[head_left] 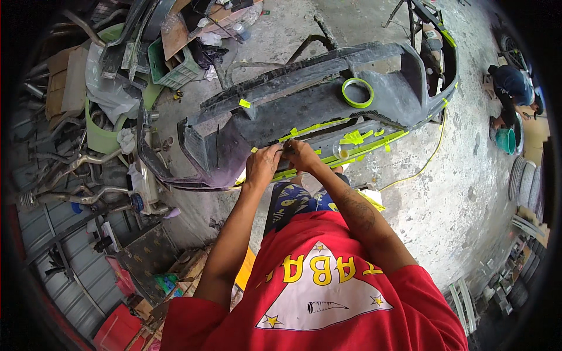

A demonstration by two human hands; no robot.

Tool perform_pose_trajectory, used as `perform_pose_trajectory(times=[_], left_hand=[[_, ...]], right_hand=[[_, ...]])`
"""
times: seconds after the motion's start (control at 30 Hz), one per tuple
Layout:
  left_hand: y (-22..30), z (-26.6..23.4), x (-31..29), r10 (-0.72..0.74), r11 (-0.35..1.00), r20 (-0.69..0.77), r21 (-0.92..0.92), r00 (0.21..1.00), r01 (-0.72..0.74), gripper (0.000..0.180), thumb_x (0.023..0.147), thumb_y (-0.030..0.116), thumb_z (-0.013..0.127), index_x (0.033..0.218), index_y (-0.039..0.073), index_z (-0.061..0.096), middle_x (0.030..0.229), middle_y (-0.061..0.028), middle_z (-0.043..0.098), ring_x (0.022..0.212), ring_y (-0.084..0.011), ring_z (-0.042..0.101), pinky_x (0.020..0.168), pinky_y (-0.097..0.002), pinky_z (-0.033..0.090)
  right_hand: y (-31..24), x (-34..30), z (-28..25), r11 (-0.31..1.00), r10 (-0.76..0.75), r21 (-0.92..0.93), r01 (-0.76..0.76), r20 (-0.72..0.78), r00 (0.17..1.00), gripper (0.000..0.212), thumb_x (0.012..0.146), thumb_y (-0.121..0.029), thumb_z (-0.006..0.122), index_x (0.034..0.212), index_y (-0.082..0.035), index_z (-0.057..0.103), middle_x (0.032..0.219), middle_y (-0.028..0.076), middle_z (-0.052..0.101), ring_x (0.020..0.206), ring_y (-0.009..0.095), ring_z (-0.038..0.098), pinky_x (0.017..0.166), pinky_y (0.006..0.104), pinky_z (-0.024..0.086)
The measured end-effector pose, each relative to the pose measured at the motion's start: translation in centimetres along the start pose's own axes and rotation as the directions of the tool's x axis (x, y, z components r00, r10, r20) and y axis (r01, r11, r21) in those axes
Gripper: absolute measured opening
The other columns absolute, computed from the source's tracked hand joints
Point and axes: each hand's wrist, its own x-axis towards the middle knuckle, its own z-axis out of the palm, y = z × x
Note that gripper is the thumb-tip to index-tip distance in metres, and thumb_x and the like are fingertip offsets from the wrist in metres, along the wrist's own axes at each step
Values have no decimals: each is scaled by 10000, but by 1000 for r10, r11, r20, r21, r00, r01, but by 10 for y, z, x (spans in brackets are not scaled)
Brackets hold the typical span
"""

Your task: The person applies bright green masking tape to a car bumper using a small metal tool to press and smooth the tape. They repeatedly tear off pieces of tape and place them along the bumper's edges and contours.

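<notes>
A dark grey car bumper [281, 120] lies across the view in front of me, dusty and scuffed, with strips of yellow-green masking tape [352, 138] along its near edge. My left hand [263, 165] is at that near edge, its fingers closed. Right beside it, my right hand [302, 155] also has bent, closed fingers. The fingertips of both meet over a small dark spot, and what they pinch is hidden. A roll of green tape [371, 93] rests on the bumper. A small clear cup [341, 152] sits right of my right hand.
Exhaust pipes [88, 161] and other car parts are piled at the left, near a green crate [175, 71]. A yellow cord [424, 169] runs over the concrete floor. At the far right, a person [512, 85] bends by a green bucket [505, 141] and stacked tires [521, 178].
</notes>
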Motion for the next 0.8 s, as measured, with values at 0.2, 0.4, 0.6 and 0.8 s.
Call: perform_pose_trajectory(times=[0.2,0.4,0.6,0.8], left_hand=[[-5,4,-1,9,1000,10,-3,1000,-9,107,938,162,640,973,68,676,868,-197,704,802,-423,676,665,-485,526],[-6,6,-3,17,1000,4,10,1000,-17,95,923,139,644,980,66,668,860,-197,700,813,-421,676,677,-489,525],[-6,7,-6,62,998,-18,-10,998,-62,122,877,76,640,993,42,656,882,-204,698,826,-425,673,687,-497,523],[-11,12,-9,81,997,-15,-3,997,-81,101,840,56,652,933,22,631,873,-191,684,835,-415,668,695,-498,520]], right_hand=[[-2,1,1,1000,12,0,-12,36,999,352,910,-131,662,1190,51,548,856,144,698,645,203,713,474,358,598],[-13,-3,-2,995,56,77,-62,87,995,351,866,-144,668,1085,121,599,885,196,699,640,238,712,521,401,636],[-6,7,-6,969,121,193,-155,178,977,271,900,-239,604,963,21,647,655,30,530,527,125,548,507,364,613],[-12,5,-11,971,96,189,-145,244,965,260,900,-239,573,949,1,660,645,11,491,515,121,531,513,372,614]])
